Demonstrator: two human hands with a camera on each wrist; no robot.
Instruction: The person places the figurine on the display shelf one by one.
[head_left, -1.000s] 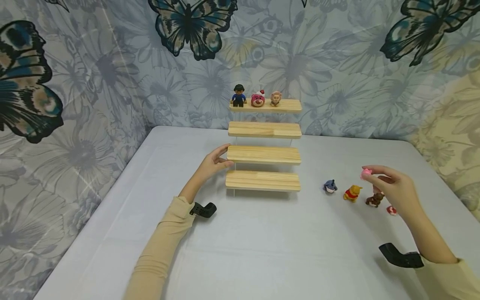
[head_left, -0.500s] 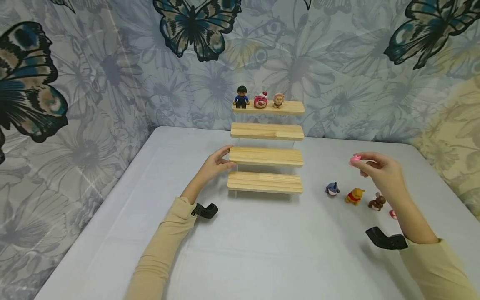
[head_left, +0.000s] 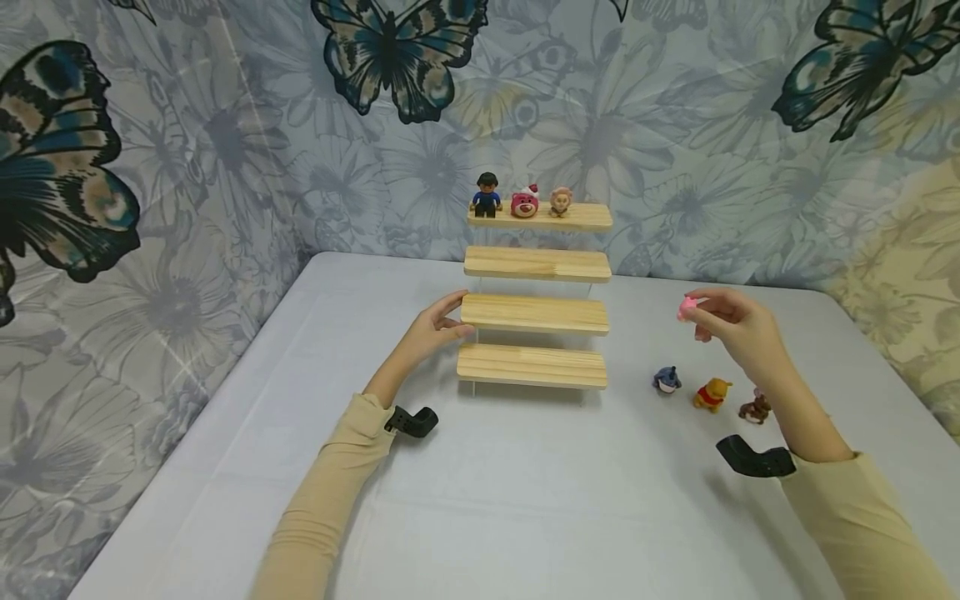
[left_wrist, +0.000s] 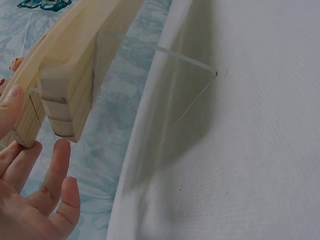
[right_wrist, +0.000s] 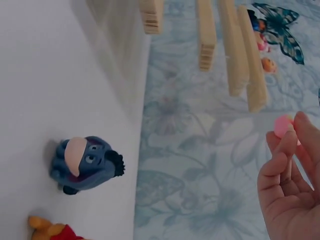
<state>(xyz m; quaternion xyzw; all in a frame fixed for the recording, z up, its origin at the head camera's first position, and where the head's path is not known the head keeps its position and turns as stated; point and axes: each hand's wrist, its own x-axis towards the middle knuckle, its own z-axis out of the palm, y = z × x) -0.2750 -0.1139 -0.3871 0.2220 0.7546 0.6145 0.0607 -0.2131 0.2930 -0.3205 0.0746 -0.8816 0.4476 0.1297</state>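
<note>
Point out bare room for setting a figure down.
Free: top shelf right of the beige figure; the three lower shelves; the table between left sleeve and right sleeve. Crowded: top shelf's left; the table around the donkey, yellow bear and brown figure.

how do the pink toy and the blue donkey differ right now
The pink toy is pinched in the right hand, above the table; the blue donkey rests on the table, untouched. The pink toy is partly hidden by the hand; the blue donkey is in full view, face showing in the right wrist view. Both are small toys.
</note>
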